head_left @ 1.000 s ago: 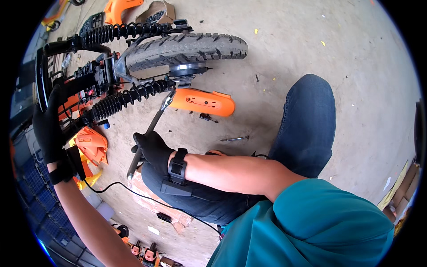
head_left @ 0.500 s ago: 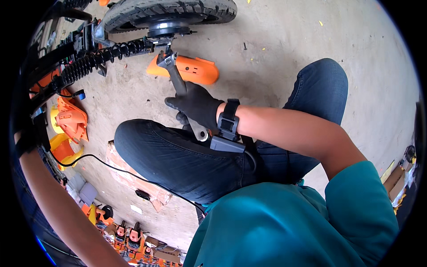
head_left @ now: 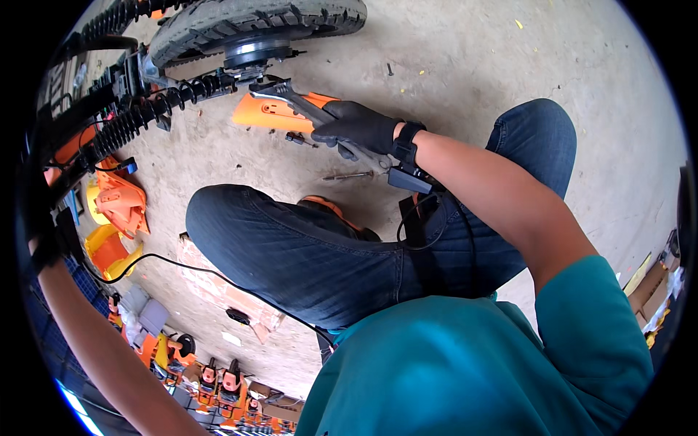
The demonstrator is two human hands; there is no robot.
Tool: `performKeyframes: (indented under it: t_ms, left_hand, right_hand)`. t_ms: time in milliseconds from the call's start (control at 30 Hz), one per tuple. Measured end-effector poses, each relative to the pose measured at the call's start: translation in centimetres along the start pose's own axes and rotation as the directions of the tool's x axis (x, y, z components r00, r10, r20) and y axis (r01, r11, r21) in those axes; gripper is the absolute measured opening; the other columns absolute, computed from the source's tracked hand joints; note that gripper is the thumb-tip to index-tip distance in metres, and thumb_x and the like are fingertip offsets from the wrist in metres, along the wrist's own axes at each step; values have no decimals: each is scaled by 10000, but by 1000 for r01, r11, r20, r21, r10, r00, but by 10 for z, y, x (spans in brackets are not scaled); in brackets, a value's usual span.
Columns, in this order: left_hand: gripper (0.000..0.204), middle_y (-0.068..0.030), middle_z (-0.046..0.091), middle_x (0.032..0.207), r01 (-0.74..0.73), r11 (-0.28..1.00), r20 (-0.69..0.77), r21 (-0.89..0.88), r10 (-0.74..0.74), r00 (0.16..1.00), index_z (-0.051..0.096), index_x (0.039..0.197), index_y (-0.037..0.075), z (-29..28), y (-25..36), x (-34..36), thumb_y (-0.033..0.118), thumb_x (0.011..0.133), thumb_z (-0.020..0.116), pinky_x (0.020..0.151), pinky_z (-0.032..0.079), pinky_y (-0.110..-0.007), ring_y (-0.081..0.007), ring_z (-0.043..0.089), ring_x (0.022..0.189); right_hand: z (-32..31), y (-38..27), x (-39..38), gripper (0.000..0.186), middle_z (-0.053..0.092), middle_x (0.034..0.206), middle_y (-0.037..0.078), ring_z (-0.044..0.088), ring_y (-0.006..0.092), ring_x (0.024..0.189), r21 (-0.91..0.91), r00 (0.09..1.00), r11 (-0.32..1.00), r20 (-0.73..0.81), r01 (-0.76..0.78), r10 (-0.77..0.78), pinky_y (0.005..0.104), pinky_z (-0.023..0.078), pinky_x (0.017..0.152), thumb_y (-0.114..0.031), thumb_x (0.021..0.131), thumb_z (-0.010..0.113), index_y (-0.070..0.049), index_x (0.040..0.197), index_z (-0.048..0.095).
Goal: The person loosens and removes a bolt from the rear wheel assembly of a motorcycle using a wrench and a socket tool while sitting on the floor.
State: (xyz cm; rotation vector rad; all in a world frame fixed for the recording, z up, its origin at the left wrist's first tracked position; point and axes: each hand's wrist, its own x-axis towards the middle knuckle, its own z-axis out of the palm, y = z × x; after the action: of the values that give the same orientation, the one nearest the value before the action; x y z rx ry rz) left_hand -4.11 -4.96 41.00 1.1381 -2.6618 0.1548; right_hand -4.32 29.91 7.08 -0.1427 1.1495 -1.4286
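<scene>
My gloved right hand (head_left: 356,125) is closed around the handle of an adjustable wrench (head_left: 309,109). The wrench's jaw end lies at the axle beside the wheel hub (head_left: 256,52); whether it grips a nut there is too small to tell. Above it stands a thick knobbly tyre (head_left: 291,20), and a black coil-spring shock absorber (head_left: 156,107) runs from the hub toward the left. Below the wrench an orange plastic panel (head_left: 262,112) rests on the floor, partly covered. At the far left edge, my left hand (head_left: 45,240) is dark beside the vehicle's frame, its fingers hidden.
A thin metal rod-like tool (head_left: 347,176) and a small dark metal part (head_left: 300,139) lie on the concrete floor. Orange plastic parts (head_left: 120,200) and a yellow part (head_left: 109,251) sit at the left. A black cable (head_left: 203,269) crosses to my waist. Orange machines (head_left: 231,385) stand at lower left.
My right hand has swung the wrench handle to the right and slightly up, so the wrench now lies flatter. My view has shifted a little, and the tool on the floor has come into sight.
</scene>
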Motion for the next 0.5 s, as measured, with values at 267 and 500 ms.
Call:
performKeyframes:
  t_ms: [267,500]
  left_hand:
    - [912,-328,631,969,454,878,106,150,-471,876,583,989,-224,4,-17,44,648,745,688,795,509,-455,-401,621,895]
    - [944,-303,625,1028,109,994,-54,-29,-110,992,536,1086,-221,5,-13,13,616,703,749,820,505,-464,-387,606,889]
  right_hand:
    - [-52,-6,41,417,621,758,107,610,221,651,-707,993,705,-31,59,-114,374,475,596,-391,748,653,-37,954,579]
    - [-80,-10,59,442,647,1013,169,605,336,968,-892,973,432,32,131,-229,427,468,839,-350,692,642,-76,1037,602]
